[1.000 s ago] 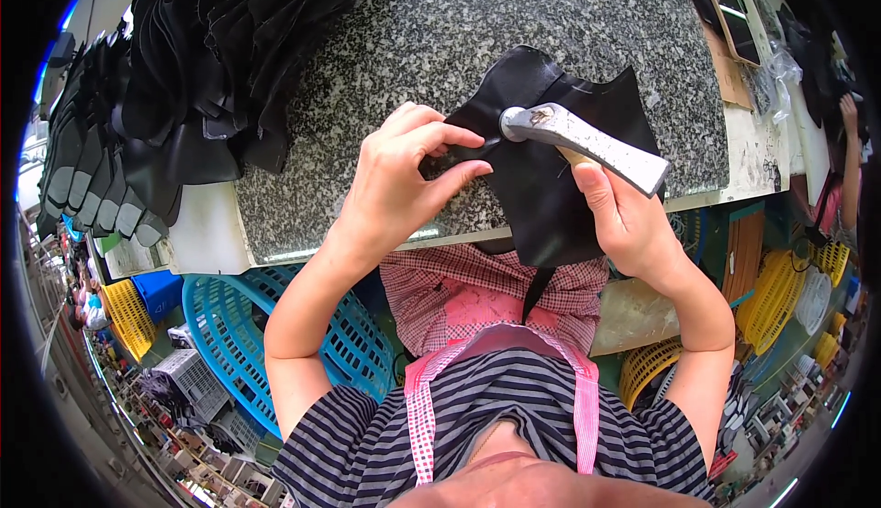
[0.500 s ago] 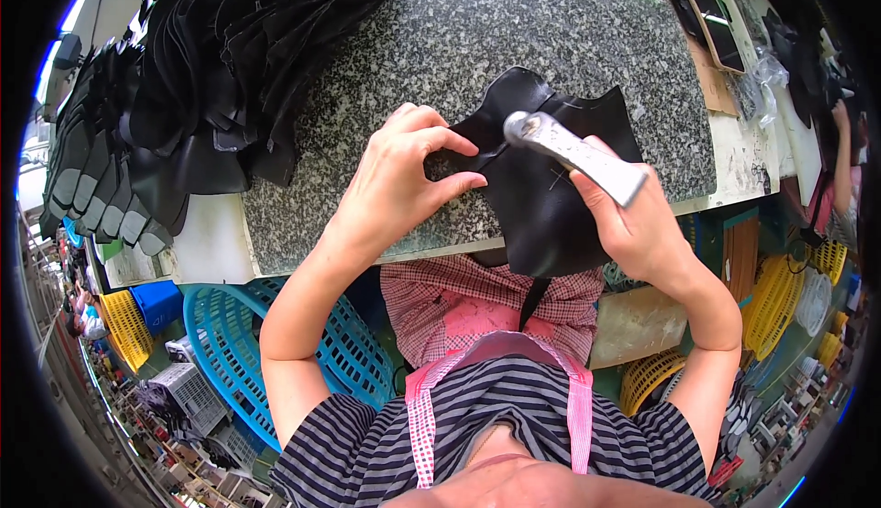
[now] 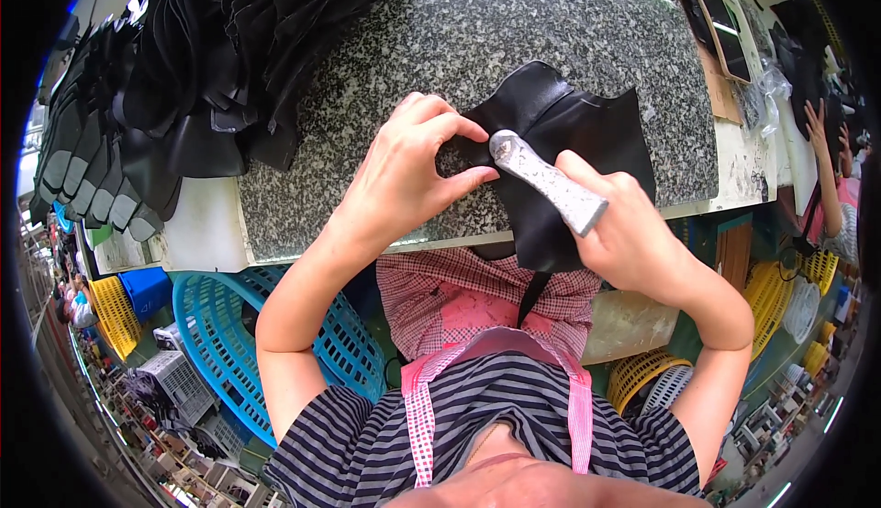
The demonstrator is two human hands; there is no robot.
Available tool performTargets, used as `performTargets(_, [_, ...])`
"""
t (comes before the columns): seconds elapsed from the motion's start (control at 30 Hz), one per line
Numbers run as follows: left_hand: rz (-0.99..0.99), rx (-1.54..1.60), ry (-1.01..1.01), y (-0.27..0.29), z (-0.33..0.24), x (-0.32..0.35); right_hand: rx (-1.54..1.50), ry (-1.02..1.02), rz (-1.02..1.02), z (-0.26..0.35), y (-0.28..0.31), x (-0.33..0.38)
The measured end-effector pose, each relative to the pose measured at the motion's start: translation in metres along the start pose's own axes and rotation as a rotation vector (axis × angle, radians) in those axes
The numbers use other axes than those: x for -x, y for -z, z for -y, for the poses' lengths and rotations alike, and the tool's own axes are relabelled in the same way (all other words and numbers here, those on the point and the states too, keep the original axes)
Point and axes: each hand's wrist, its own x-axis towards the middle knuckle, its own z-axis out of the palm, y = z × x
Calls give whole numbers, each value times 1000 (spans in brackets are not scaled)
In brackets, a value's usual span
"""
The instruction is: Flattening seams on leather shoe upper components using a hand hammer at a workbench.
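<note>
A black leather piece (image 3: pixel 541 187) lies on the speckled granite slab (image 3: pixel 431 40), its lower part hanging over the near edge. My left hand (image 3: pixel 404 164) rests at the leather's left edge. Its index finger and thumb are apart, tips touching or close to the edge, with granite showing between them. In my right hand (image 3: pixel 629 233) is a shoemaker's hammer (image 3: pixel 548 176), fingers closed round its handle, which the hand and head hide. The round face of the metal head sits on or just above the leather, beside my left fingertips.
Stacked black leather pieces (image 3: pixel 197 77) cover the table's left side. A blue plastic basket (image 3: pixel 216 352) stands below the left edge, and a yellow basket (image 3: pixel 642 375) below at right. Cardboard (image 3: pixel 720 86) lies at the right edge. Another person's hands (image 3: pixel 826 136) show at far right.
The hammer head has shifted slightly left and down toward my left fingertips, and turned a little. My view has shifted slightly. At far right, the other person's hands have come up.
</note>
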Motion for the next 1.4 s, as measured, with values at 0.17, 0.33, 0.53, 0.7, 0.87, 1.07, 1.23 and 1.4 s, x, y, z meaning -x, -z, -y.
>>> performTargets(0.17, [-45,-16,-11,-5,-4,4,-3,-62,33,2,4,-1])
performTargets(0.33, [-60,-30,3,-5,-5,9,-29,90,-217,12,10,6])
performTargets(0.53, [-48,-31,15,-6,-5,6,69,25,17,8,-4,5])
performTargets(0.7, [-62,-14,13,-7,-4,7,127,299,-230,26,12,5])
performTargets(0.87, [-33,-33,8,-6,-1,7,56,75,5,12,-3,-6])
performTargets(1.07, [-50,-13,14,-7,-6,5,49,110,9,6,-11,5])
performTargets(1.23, [-19,-26,0,-4,-4,4,10,125,-53,13,-1,5])
performTargets(1.4, [17,-80,9,2,-11,2,-34,-32,-21,-4,-3,12])
